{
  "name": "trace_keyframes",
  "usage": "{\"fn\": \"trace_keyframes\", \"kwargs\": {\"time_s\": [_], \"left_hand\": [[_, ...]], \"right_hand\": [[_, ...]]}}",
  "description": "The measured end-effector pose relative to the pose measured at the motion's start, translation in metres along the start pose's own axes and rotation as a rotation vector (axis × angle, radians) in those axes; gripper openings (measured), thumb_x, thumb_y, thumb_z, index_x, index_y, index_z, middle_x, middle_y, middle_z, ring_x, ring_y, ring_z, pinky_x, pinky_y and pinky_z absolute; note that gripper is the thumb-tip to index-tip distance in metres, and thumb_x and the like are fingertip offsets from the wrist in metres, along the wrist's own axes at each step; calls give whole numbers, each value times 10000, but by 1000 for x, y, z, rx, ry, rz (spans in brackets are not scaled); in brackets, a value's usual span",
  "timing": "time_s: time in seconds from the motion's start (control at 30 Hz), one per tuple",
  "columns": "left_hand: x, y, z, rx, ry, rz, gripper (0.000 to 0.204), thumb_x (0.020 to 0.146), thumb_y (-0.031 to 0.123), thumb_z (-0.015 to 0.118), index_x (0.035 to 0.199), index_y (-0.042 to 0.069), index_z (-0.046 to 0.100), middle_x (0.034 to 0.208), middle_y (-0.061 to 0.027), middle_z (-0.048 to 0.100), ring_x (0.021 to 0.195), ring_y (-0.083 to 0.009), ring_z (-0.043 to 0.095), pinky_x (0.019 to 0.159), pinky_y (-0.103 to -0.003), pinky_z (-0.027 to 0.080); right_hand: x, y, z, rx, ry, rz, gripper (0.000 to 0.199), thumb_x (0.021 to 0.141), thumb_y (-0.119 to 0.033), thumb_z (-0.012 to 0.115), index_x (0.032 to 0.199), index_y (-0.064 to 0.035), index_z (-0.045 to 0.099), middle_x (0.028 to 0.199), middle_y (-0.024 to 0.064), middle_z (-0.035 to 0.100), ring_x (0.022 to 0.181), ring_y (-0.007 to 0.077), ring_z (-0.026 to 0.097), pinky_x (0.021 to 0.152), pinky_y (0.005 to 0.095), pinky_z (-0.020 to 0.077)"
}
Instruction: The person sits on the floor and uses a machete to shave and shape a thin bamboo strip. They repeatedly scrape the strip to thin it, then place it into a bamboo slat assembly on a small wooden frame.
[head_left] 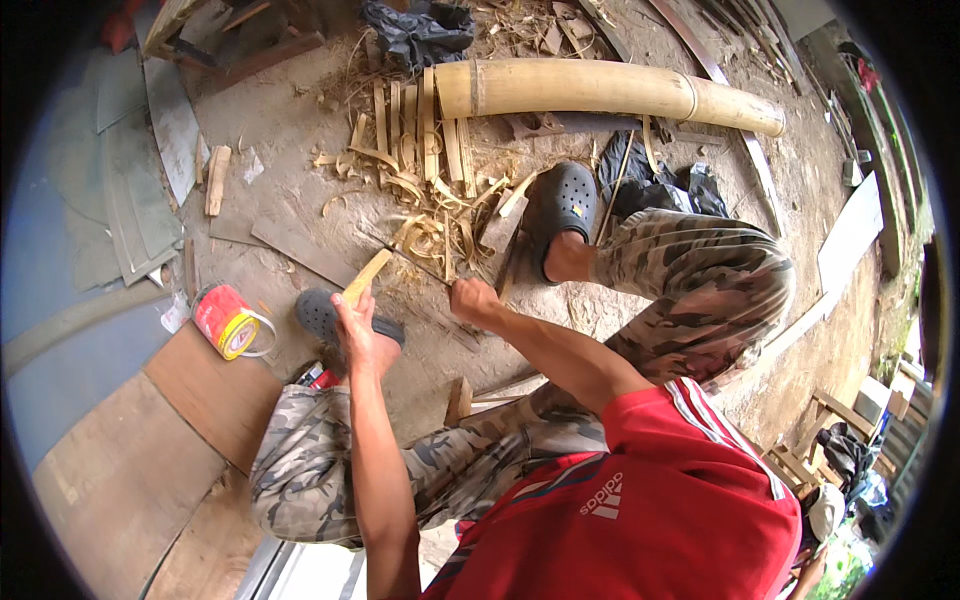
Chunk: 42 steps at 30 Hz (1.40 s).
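Observation:
My left hand (pixel 362 335) is closed round the lower end of a short yellowish bamboo strip (pixel 367 278), which slants up and to the right. In my right hand (pixel 477 302) is the handle of a knife, mostly hidden by the fingers. Its thin dark blade (pixel 420 264) points up and left and crosses the strip's upper end; whether it touches or cuts in cannot be made out. Curled bamboo shavings (pixel 425 238) lie on the ground just beyond the blade. Several split bamboo strips (pixel 409 125) lie side by side farther off.
A thick bamboo pole (pixel 590 88) lies across the far ground. Black plastic bags (pixel 655 180) rest below it. At left are a red and yellow bucket (pixel 228 322) and wooden boards (pixel 130 450). My feet wear dark clogs (pixel 566 205), one either side of the work.

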<state>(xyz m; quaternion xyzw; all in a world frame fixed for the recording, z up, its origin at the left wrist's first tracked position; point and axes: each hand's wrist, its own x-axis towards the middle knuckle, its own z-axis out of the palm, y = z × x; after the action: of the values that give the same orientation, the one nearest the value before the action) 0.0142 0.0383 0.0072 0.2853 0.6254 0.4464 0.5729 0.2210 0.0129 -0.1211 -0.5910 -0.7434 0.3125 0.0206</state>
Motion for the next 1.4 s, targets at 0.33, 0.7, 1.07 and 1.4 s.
{"fn": "trace_keyframes", "kwargs": {"time_s": [0.33,0.7,1.07,1.4], "left_hand": [[-4,0,4,-40,84,-7,942,976,679,298,1415,-154,306,1452,-279,420,1382,-340,413,1166,-454,285],[4,0,-4,-80,64,-12,1062,900,771,361,1479,-104,197,1494,-282,358,1422,-325,351,1176,-474,225],[2,18,1,-123,595,99,858,963,636,439,1425,-79,333,1370,-263,503,1265,-358,531,1022,-436,463],[58,-26,-18,-196,634,390,312,976,226,621,1128,-32,536,1127,-179,668,1012,-241,666,858,-374,581]], "right_hand": [[-9,7,17,6,14,6,205,907,-215,532,889,-46,646,790,240,681,776,418,693,669,481,556],[-24,14,50,-121,361,-175,121,793,-101,564,782,-1,631,652,176,575,597,349,618,560,509,515],[-4,-8,-67,347,-329,551,348,872,-181,517,1121,-21,698,1155,197,683,1079,351,664,904,417,542],[-2,6,-225,67,-258,299,435,936,-383,527,997,3,718,927,216,713,862,338,718,746,431,571]]}}
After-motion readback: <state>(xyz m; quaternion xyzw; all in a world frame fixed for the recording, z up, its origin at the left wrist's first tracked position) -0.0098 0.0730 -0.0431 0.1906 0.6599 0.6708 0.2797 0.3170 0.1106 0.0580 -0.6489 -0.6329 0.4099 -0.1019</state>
